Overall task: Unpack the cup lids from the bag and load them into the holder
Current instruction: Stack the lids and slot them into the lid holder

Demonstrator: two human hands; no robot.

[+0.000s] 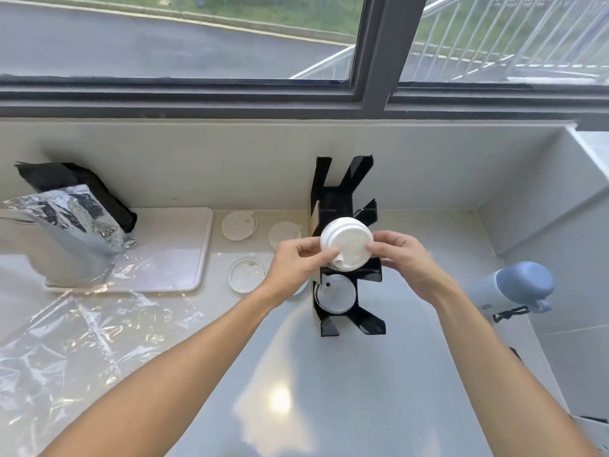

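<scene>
The white stack of lids (346, 245) covers the middle section of the black holder (346, 258), so how far it sits inside that slot cannot be told; only the holder's upright fins above and its lower compartment show clearly. In that lower compartment rests a clear lid (336, 293), partly hidden by the holder's cross bar. The left hand (296, 262) pinches the near left edge of the stack between thumb and fingers, while the right hand (400, 255) presses its fingertips on the right edge; both hands are clamped on the stack, one on each side. Three more clear lids lie flat on the desk (329, 374) to the left of the holder: one (239, 225) at the back, one (285, 234) half covered by the left hand, one (247, 274) nearer. Farther left a crumpled clear plastic bag (82, 331) spreads over the desk and runs out of view. A silver foil pouch (75, 222) stands on a white tray (184, 245), cut off at the left edge. A blue bottle (514, 288) lies on its side at the right
</scene>
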